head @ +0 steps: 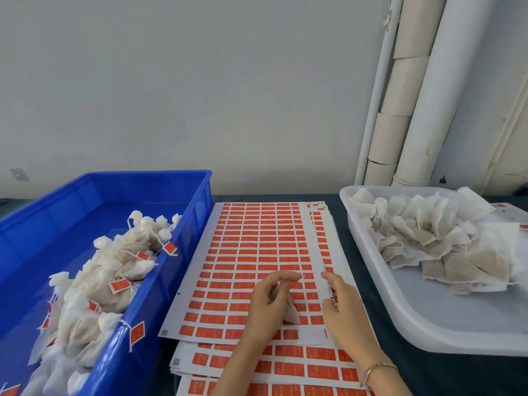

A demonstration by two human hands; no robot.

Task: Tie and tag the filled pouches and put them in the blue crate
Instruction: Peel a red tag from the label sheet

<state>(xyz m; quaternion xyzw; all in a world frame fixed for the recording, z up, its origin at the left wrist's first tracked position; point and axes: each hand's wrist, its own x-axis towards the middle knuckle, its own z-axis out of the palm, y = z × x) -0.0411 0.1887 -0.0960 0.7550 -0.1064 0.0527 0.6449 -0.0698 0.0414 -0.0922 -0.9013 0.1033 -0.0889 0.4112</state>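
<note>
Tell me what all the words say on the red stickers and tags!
Nothing here can be read.
Red stickers on the sheets: pale print, too blurred.
Red tags on pouches in the blue crate: too blurred.
Square code at the sheet corner: too small.

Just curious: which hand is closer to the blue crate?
Left. The left hand, holding a pouch, is over the label sheet beside the blue crate; the right hand farther right, at the sheet's edge.

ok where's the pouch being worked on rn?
Head view, low centre: the pouch is gripped in the left hand, over the sticker sheet, between the blue crate on the left and the white tray on the right.
</note>
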